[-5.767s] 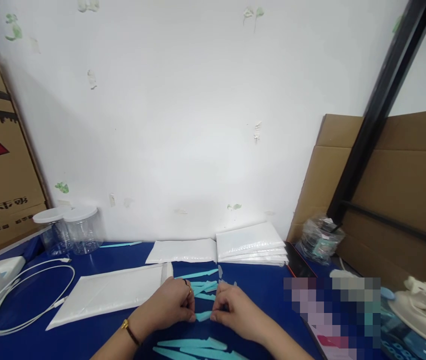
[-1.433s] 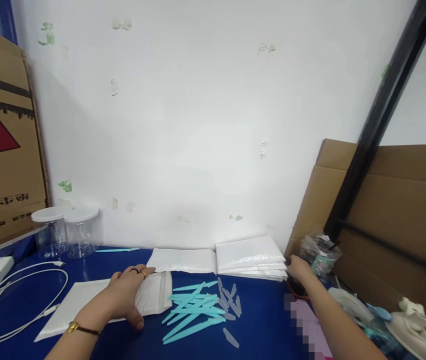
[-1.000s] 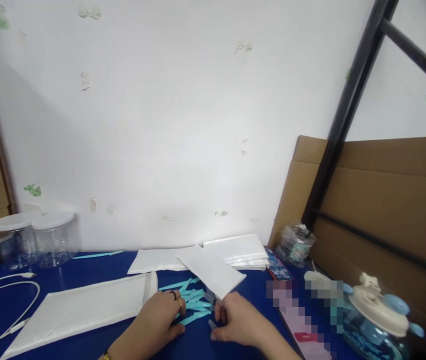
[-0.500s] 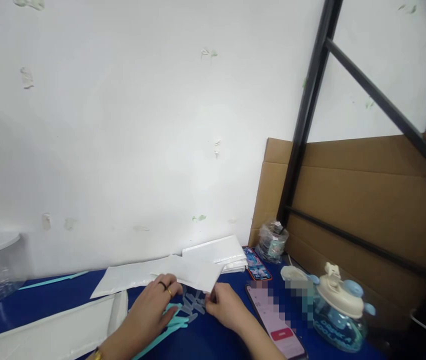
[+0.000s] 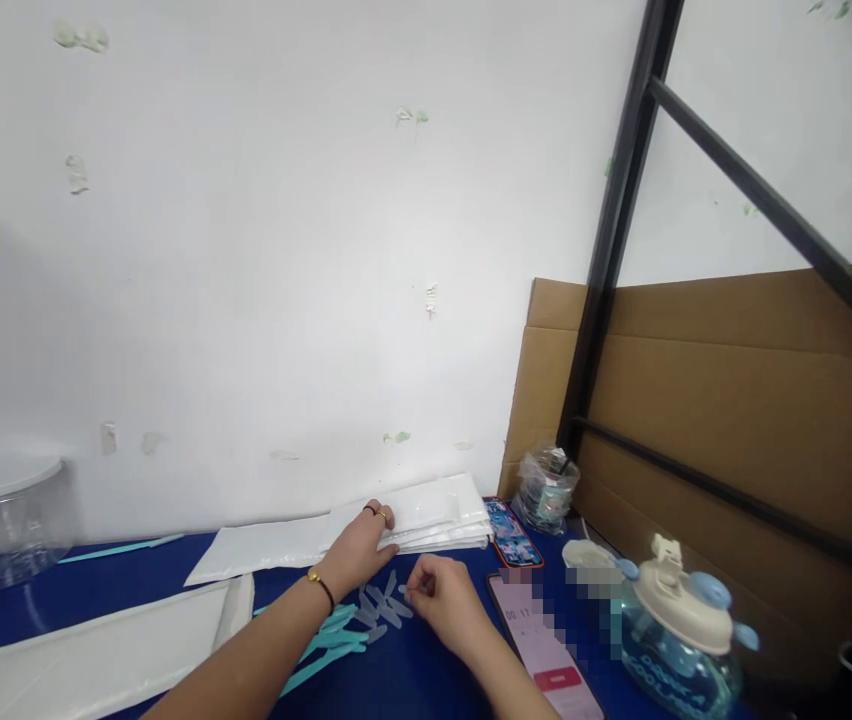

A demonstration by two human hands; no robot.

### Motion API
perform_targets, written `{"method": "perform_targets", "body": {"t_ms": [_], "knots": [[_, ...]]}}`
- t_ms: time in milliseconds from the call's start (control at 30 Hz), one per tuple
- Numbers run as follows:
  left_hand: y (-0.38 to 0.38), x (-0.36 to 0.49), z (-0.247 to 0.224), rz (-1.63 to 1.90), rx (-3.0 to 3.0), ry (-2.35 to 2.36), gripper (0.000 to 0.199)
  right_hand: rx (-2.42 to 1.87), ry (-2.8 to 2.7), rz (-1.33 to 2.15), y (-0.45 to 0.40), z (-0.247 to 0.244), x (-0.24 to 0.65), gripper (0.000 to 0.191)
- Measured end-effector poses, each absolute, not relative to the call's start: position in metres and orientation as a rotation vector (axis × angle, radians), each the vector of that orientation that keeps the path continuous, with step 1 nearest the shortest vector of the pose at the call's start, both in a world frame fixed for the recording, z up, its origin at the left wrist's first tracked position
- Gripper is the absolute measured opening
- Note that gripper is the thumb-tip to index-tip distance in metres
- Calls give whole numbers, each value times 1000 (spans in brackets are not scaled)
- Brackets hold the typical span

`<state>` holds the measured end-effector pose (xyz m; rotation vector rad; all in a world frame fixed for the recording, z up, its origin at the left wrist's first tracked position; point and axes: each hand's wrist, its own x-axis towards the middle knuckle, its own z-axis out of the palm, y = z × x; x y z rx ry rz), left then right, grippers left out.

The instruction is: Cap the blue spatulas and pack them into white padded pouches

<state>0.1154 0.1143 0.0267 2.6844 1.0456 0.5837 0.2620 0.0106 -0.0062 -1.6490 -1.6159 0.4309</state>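
My left hand point(image 5: 366, 540) reaches over the table with its fingers on a white padded envelope point(image 5: 415, 508) lying on top of a small stack. The thumb is at the stack's near edge, so the hand seems to hold the envelope there. My right hand point(image 5: 441, 597) is closed in a pinch just right of a small heap of translucent strips point(image 5: 377, 612). Whatever is between its fingertips is too small to make out. Teal strips point(image 5: 332, 640) lie beside the heap, partly behind my left forearm.
Another white envelope point(image 5: 96, 650) lies at the front left. A clear jar point(image 5: 10, 525) with a white lid stands at far left. On the right are a phone point(image 5: 546, 640), a second phone point(image 5: 514, 533), a wrapped item point(image 5: 546, 490) and a water bottle point(image 5: 681, 640). A black metal frame point(image 5: 598, 300) rises behind.
The white envelope, raised over the heap earlier, now lies flat on the stack. My left hand moved forward and right with it; my right hand let its corner go and stays by the translucent strips.
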Motion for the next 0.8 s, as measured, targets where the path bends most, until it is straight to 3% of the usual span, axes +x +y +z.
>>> {"method": "perform_targets", "body": {"t_ms": [100, 267, 467, 633, 800], "knots": [[91, 79, 33, 672, 2608, 1016, 20, -1510, -1510, 570, 13, -10, 267, 15], [39, 9, 27, 296, 2617, 1025, 23, -1330, -1434, 825, 12, -13, 263, 19], [26, -2, -1, 109, 2785, 1167, 8, -1331, -1583, 755, 4, -8, 253, 12], [35, 3, -10, 142, 2883, 1248, 22, -1309, -1599, 824, 3, -11, 246, 14], [39, -6, -14, 459, 2607, 1127, 18, -1288, -1590, 908, 1, -14, 235, 19]]}}
